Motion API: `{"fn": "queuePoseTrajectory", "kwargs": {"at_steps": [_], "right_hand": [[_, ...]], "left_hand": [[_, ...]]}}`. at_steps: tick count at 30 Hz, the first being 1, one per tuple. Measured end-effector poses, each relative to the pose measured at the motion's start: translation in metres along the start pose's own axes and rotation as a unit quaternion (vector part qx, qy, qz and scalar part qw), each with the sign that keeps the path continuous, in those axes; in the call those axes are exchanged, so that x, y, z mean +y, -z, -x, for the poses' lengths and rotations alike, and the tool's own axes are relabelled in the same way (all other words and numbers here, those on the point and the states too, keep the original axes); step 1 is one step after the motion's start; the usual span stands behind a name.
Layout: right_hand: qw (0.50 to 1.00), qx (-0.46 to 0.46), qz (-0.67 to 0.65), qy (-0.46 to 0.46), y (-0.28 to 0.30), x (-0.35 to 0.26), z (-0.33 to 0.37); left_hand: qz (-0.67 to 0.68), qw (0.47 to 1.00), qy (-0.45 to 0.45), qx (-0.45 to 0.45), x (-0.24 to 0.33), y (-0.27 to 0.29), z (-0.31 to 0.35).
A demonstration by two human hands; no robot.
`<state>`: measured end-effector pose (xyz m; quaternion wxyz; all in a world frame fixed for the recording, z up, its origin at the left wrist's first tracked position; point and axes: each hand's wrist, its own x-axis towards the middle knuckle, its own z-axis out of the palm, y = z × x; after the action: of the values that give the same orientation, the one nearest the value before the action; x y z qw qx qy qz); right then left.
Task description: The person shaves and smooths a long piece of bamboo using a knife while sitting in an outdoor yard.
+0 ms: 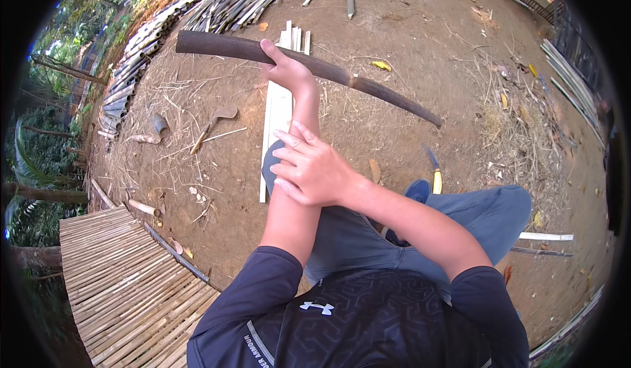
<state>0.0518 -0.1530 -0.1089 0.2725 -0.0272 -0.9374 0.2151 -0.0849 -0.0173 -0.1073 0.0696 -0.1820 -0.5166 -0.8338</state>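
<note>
My left hand grips a long dark brown bamboo pole with the thumb over its top; the other fingers are mostly hidden. The pole slants from upper left to lower right, a pale joint ring showing on its right part. My right hand lies across my left forearm, fingers spread, holding no tool. Under the left arm, pale split bamboo strips lie on the ground. A knife with a yellow handle is on the soil beside my shoe. A curved-blade tool lies to the left.
A slatted bamboo platform stands at lower left. Bamboo poles are stacked at far left, with dark strips piled at the back. Dry shavings litter the ground on the right. Bamboo lengths lie near the right edge.
</note>
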Motion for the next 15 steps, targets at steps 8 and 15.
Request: {"fn": "queuePoseTrajectory", "kwargs": {"at_steps": [8, 15], "right_hand": [[0.957, 0.171, 0.231, 0.025, 0.048, 0.089, -0.021], [0.908, 0.200, 0.245, -0.274, 0.058, 0.104, -0.007]], "left_hand": [[0.047, 0.992, 0.093, -0.064, 0.000, -0.001, 0.003], [-0.014, 0.999, 0.025, -0.046, -0.008, 0.001, -0.003]]}}
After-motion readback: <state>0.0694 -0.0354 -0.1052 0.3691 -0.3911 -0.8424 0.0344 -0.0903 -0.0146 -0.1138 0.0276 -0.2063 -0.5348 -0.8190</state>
